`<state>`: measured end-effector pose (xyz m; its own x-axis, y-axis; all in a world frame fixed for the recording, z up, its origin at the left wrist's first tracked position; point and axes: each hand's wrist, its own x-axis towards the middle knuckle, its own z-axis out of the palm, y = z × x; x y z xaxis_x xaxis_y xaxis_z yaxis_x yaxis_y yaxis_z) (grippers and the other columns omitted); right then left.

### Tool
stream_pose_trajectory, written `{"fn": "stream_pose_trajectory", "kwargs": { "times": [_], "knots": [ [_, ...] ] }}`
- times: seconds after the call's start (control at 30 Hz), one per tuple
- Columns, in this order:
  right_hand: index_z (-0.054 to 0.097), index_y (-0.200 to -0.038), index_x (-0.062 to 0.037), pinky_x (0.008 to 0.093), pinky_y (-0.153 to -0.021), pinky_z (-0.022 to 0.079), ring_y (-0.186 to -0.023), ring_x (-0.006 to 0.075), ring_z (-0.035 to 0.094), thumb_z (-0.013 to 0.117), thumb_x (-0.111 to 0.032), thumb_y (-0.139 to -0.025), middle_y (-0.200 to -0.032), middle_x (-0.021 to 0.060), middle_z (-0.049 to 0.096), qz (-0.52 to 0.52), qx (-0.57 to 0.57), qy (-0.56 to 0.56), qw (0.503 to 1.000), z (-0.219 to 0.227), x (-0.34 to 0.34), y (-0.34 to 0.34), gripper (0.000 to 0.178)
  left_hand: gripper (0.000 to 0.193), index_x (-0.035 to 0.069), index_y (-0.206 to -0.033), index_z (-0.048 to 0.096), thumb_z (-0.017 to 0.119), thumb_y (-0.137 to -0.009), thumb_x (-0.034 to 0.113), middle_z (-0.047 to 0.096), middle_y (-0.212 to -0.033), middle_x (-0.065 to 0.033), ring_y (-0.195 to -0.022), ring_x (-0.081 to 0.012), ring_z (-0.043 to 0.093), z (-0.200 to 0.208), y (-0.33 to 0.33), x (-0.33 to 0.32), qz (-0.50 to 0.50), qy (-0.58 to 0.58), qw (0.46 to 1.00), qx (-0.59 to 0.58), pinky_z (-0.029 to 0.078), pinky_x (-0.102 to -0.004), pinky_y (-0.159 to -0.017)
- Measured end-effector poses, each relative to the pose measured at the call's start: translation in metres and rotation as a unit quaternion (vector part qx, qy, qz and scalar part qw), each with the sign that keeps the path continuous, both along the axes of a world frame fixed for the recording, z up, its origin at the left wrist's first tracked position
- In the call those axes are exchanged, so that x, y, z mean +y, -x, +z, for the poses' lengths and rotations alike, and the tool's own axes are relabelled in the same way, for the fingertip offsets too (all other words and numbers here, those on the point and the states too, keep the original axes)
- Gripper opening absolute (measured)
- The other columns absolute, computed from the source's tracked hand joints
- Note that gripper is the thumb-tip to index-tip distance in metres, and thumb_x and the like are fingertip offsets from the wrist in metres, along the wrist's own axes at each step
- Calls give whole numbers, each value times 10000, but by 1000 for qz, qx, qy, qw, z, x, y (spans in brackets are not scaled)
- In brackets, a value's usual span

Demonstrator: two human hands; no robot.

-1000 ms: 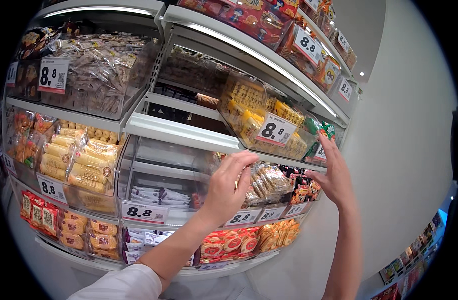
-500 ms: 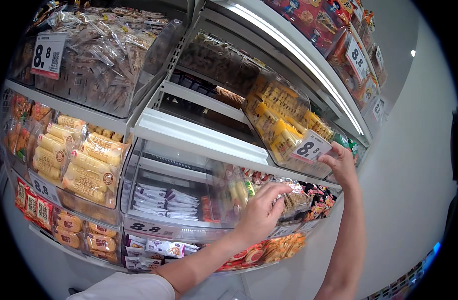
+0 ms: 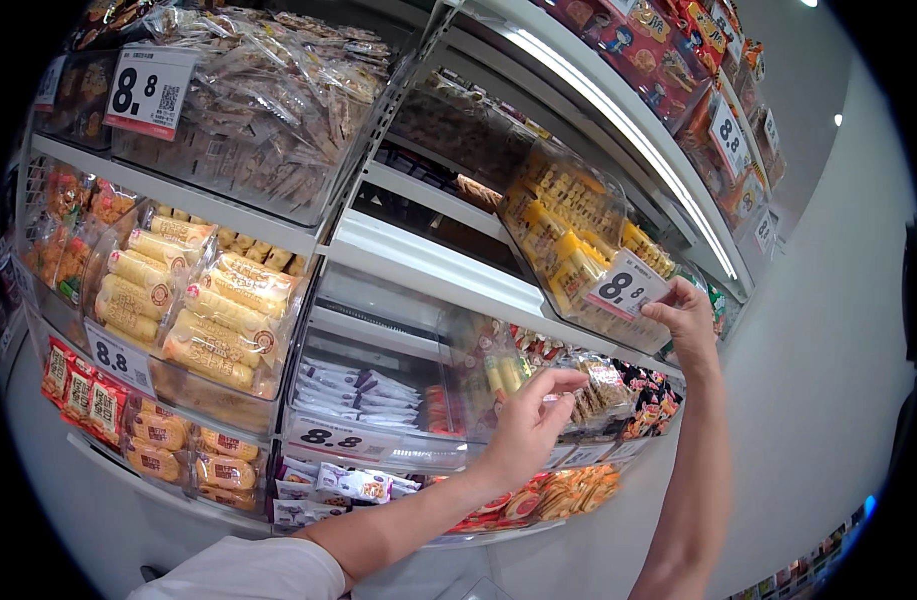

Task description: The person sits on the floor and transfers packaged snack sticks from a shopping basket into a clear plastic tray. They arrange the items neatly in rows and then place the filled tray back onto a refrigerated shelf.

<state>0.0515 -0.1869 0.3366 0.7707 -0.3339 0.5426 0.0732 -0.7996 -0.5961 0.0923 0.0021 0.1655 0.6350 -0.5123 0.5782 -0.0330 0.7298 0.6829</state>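
Note:
My right hand pinches the right edge of a white price tag between thumb and fingers. That tag is on the front of a clear bin, which holds yellow-wrapped snack packs. Lower and to the left, my left hand hovers before the lower shelf, its fingers curled toward the thumb. A small pale bit shows at its fingertips, too small to name. Behind it stand clear bins with wrapped snack rolls and brown snack packs.
A white shelf beam runs left of the yellow bin, beside a gap. Further left are bins of cream-coloured snack rolls and clear-wrapped sticks. White sachets lie below. A lit strip edges the upper shelf.
The shelves have shifted rightward and slightly down in view at the left. My right hand stays at the tag's edge; my left hand keeps about the same place with its fingers curled.

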Motion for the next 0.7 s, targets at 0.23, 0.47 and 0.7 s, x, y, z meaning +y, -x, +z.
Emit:
{"fn": "stream_pose_trajectory", "kwargs": {
  "times": [0.23, 0.47, 0.7],
  "knots": [
    [590, -771, -17, 221, -617, 423, -653, 60, 527, 752, -54, -722, -696, 18, 627, 69, 32, 54, 996, 11, 68, -37, 173, 364, 10, -1315, 356, 411, -991, 168, 433, -1259, -140, -1218, -237, 441, 18, 16, -14, -114, 119, 951, 262, 395, -412, -1030],
    [626, -840, 12, 226, -704, 441, -734, 57, 524, 668, -80, -827, -745, -2, 606, 37, 74, 121, 989, 20, 73, -30, 102, 421, 12, -1362, 288, 409, -983, 151, 369, -1328, -152, -1264, -258, 394, 25, 4, 1, -84, 120, 965, 219, 372, -419, -1048],
    [630, -813, -2, 220, -680, 411, -710, 55, 492, 680, -82, -816, -723, -20, 578, 44, 62, 107, 991, 56, 68, -49, 95, 572, 24, -1444, 177, 334, -1008, 360, 232, -1465, -167, -1378, -279, 239, 36, -11, 12, -132, 189, 947, 223, 231, -435, -1131]
  ]
}}
